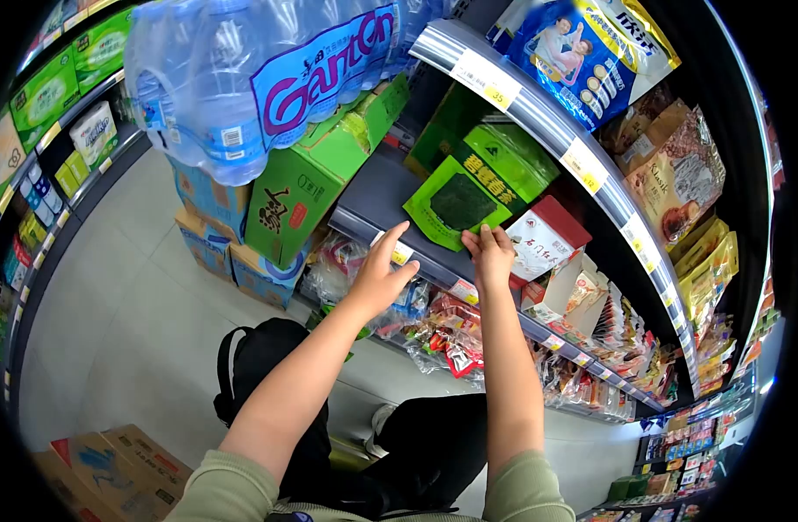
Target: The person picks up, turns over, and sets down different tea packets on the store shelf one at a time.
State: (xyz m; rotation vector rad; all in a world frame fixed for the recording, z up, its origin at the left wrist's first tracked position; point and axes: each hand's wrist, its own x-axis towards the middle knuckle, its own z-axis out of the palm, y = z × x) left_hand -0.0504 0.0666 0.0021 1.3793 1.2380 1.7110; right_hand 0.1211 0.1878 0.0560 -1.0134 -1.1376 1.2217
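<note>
A green pouch [465, 187] with a dark window and yellow lettering leans on the middle shelf. My right hand [489, 252] is closed at its lower right corner, thumb and fingers pinching the edge. Just left of the pouch, in front of the shelf edge, my left hand [382, 277] is open and empty, its thumb apart from the fingers. A white and red box [543, 242] stands right of my right hand. More green packs are partly hidden behind the pouch.
Shrink-wrapped water bottles [234, 96] sit atop stacked cartons beside a green box [299, 191] on the left. An upper shelf edge [538, 113] with price tags overhangs the pouch. Bagged snacks [451, 335] fill the lower shelf. A black bag [273, 357] is near my legs.
</note>
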